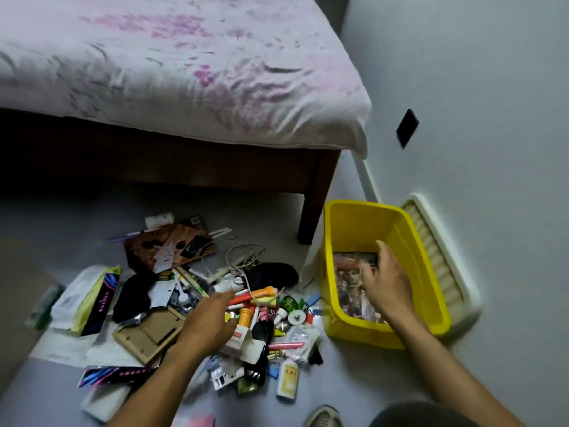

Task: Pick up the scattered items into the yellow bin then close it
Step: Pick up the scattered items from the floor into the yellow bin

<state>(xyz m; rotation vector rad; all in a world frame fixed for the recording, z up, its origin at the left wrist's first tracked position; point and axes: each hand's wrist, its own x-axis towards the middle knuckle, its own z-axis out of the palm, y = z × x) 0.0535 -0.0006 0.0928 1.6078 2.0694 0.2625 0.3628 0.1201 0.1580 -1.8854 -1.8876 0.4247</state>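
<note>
1. The yellow bin (354, 241) sits open on the floor, right of the messy pile (234, 303).
2. The right hand (386, 283) is inside the bin, fingers loose, touching a picture book (349, 282).
3. The left hand (209, 318) rests open on the pile.
4. The white lid (443, 251) leans behind the bin.

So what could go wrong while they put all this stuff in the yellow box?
The pile is tangled: the left hand could snag the white cable and drag small bits along. The right hand is laying a picture book flat in the yellow bin; bulky things may not fit. The lid leans on the wall and might slide.
</note>
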